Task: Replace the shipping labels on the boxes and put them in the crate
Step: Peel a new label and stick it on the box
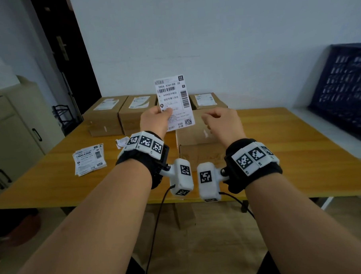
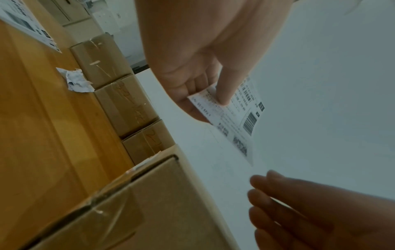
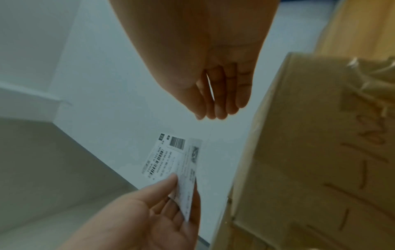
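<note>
So that I can stick it on the bare box (image 1: 198, 134), my left hand (image 1: 154, 121) pinches the new label (image 1: 175, 102) while my right hand (image 1: 222, 124) hangs loose, holding nothing.

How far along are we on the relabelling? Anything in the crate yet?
Early. Done: a crumpled label lies on the table and the near box shows no label. In hand: the left hand holds a fresh label; the right hand hovers beside it, holding nothing. Left: the back boxes carry labels, and the crate leans against the wall, no boxes visible inside.
</note>
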Demonstrator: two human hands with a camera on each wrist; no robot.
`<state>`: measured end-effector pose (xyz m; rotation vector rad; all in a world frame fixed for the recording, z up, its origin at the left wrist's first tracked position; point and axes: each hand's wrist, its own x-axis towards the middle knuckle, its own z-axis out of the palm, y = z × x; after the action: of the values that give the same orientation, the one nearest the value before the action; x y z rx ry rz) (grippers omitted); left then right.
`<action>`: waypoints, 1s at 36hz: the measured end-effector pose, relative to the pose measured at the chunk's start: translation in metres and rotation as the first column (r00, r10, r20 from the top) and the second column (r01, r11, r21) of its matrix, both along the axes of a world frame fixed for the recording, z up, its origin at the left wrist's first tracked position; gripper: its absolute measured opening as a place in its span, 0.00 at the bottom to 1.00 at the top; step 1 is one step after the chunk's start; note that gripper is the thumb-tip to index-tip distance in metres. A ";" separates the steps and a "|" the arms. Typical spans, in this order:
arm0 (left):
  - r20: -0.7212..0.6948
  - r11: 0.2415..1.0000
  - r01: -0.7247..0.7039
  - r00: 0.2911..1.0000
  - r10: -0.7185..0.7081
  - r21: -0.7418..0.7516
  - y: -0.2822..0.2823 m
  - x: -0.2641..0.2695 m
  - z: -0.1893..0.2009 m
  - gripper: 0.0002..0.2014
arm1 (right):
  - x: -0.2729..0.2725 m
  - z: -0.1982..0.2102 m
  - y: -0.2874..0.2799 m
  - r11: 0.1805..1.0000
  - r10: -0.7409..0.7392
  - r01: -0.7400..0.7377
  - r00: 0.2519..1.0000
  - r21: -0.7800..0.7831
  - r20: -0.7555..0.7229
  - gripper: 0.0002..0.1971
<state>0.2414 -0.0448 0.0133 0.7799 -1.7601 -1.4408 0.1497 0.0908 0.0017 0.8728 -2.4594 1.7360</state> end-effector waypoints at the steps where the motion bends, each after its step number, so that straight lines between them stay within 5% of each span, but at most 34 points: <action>1: -0.011 1.000 0.001 1.000 -0.001 -0.002 0.000 0.000 0.001 0.05 | 0.002 0.000 -0.001 1.000 0.028 -0.028 0.999 0.010 0.023 0.10; 8: -0.031 0.997 -0.047 0.998 0.046 -0.062 0.003 0.001 0.007 0.05 | 0.012 0.003 -0.006 0.988 0.150 -0.147 0.985 -0.036 0.084 0.07; 21: -0.042 0.998 -0.023 0.999 0.021 -0.064 0.010 -0.003 0.002 0.09 | 0.011 0.000 -0.003 0.983 0.167 -0.148 0.965 -0.104 0.203 0.06; 28: -0.011 0.983 0.020 1.000 -0.022 -0.181 0.021 -0.004 0.003 0.44 | 0.005 -0.002 0.002 0.975 0.166 -0.130 0.965 -0.179 0.203 0.06; 32: 0.113 0.884 0.022 0.993 0.036 -0.468 0.024 -0.005 0.001 0.24 | 0.002 -0.004 0.005 0.967 0.194 -0.146 0.954 -0.210 0.229 0.06; 36: 0.159 0.845 0.178 0.981 -0.111 -0.504 0.032 -0.007 -0.002 0.08 | -0.001 -0.009 0.008 0.965 0.204 -0.154 0.950 -0.212 0.237 0.09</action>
<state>0.2346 -0.0128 0.0111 0.4597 -2.2084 -0.9400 0.1490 0.0990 -0.0076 0.9315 -2.3644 2.2375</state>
